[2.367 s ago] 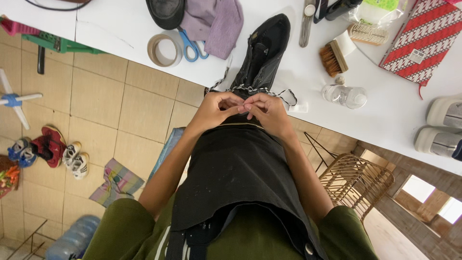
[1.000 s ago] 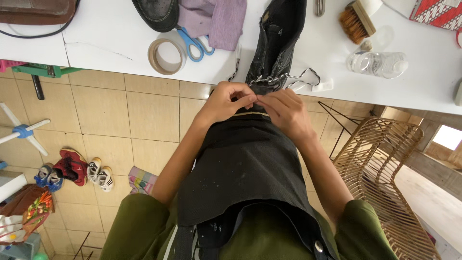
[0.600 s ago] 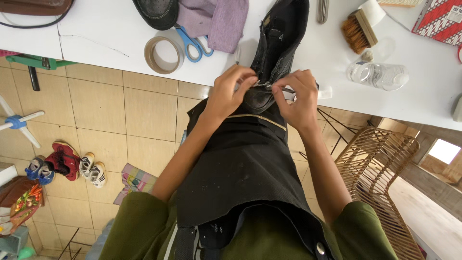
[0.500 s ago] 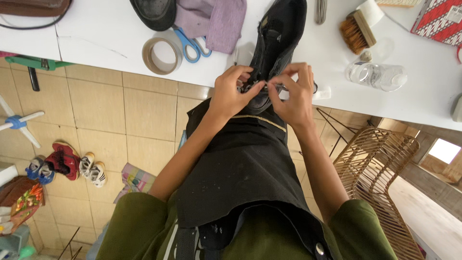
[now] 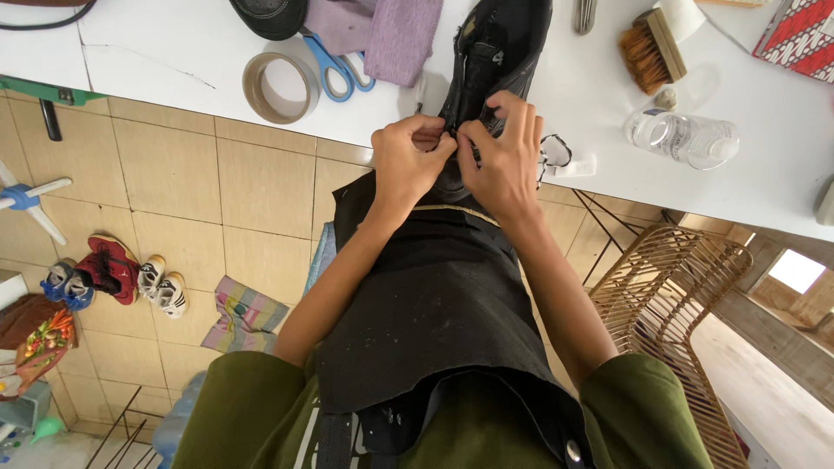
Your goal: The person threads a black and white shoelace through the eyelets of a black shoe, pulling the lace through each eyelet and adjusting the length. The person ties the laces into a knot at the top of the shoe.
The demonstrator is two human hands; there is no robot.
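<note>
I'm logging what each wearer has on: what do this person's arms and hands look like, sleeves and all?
Both hands, left and right, are bare: no gloves, rings or watch show. The forearms are bare too. Short olive-green sleeves end near the elbows. A black apron with pale specks hangs between the arms.

Black shoe (image 5: 491, 52) on white table (image 5: 599, 130) — lace (image 5: 556, 149) black-and-white speckled. Tape roll (image 5: 280, 87) tan. Scissors (image 5: 334, 69) blue-handled. Cloth (image 5: 382, 35) pale purple. Brush (image 5: 651, 48) with wooden back, rust-brown bristles. Bottle (image 5: 686, 139) clear. Box (image 5: 799, 39) red with white diagonal pattern. Apron (image 5: 434, 295) black, thin tan stripe across, faint white specks. Shirt sleeves (image 5: 243, 417) olive green. Floor tiles (image 5: 174, 174) beige. Folded rag (image 5: 243, 317) on floor — plaid, pink, grey, green. Small shoes (image 5: 113, 278) red, blue, white. Wicker chair (image 5: 678, 295) light brown.
</note>
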